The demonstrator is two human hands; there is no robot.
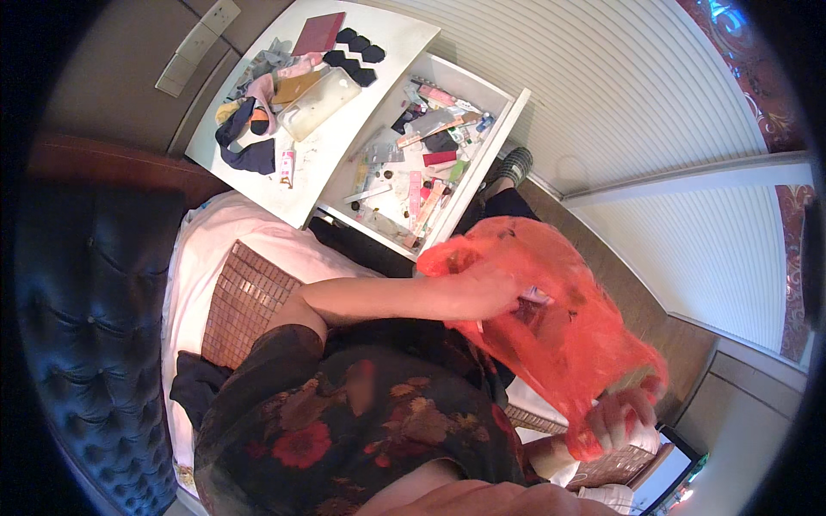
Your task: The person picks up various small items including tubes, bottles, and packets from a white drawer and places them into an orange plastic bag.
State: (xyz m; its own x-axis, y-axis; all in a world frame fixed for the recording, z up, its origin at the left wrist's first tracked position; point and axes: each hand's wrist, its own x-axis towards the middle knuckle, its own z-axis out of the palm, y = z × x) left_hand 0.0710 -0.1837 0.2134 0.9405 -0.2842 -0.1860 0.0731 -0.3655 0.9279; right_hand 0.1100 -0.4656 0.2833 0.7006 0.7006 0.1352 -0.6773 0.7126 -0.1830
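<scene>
Head view: both hands are on a red plastic bag (pixel 594 348), just off the near front corner of an open drawer (pixel 475 172).

Red film and blur veil the left hand (pixel 495 292), so I cannot tell whether its fingers are spread or pressed together; a small pale packet (pixel 535 295) shows at their tips, perhaps held. The right hand (pixel 621 419) has its fingers curled close together over the bag's bunched lower-right end, pinching the film. Folds hide most of the bag's contents, and a dark screen (pixel 675 473) is partly lost at the lower right. Small packets and strips overlap inside the drawer, many hard to make out. On the white cabinet (pixel 331 162), a clear plastic box (pixel 323 103) lies near the drawer-side edge.
</scene>
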